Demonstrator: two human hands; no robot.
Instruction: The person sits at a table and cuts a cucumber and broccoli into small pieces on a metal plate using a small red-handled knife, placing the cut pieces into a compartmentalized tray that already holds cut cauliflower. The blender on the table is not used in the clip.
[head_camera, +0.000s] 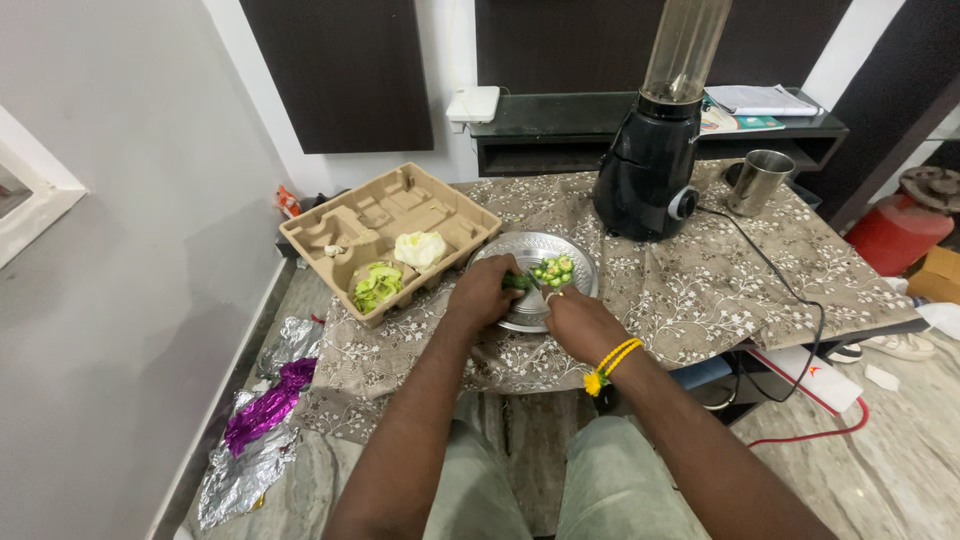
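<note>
Left hand (483, 293) pinches a green vegetable (518, 282) on the steel plate (580, 252); right hand (577, 320) is closed beside it, its tool hidden. Cut pieces (553, 269) lie just beyond. Advise: keep left fingertips curled back, cut evenly, and hold the plate steady.
</note>
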